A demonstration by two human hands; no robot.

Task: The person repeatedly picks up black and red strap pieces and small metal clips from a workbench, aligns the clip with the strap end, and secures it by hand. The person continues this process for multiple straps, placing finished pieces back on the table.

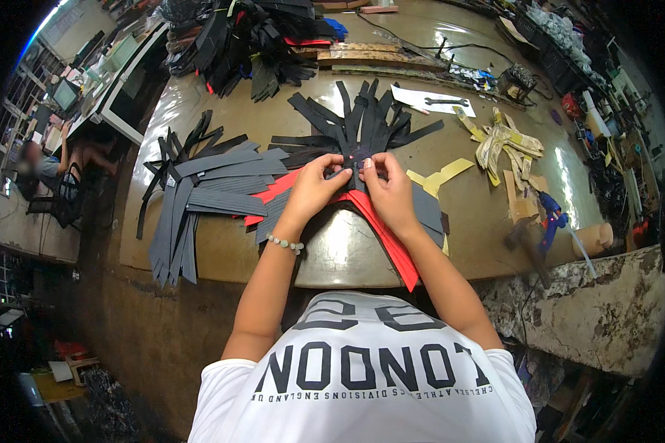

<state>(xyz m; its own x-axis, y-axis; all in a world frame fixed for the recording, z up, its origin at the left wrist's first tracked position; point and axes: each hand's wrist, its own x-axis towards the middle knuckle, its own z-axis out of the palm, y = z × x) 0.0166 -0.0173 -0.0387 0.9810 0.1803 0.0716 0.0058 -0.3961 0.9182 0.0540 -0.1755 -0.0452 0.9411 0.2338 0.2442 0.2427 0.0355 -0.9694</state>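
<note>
My left hand (319,188) and my right hand (388,193) meet at the middle of the table, fingers closed in pinches. Between them is the joined middle of a dark strap piece, partly hidden by the fingertips. Beyond it, black straps (358,122) fan out over the tabletop. Red strips (384,240) spread toward me below the hands, one passing under my right wrist. Grey ribbed strips (233,177) lie in an overlapping pile left of my left hand, with more grey ones (427,210) beside my right wrist. A yellow Y-shaped strip (443,177) rests right of my right hand.
A heap of black straps (251,44) sits at the far left. Toward the right are a wrench (447,101) on white paper, a bundle of cream-yellow strips (506,144), a blue glue gun (552,214) and a cardboard roll (595,238). Another person sits at far left.
</note>
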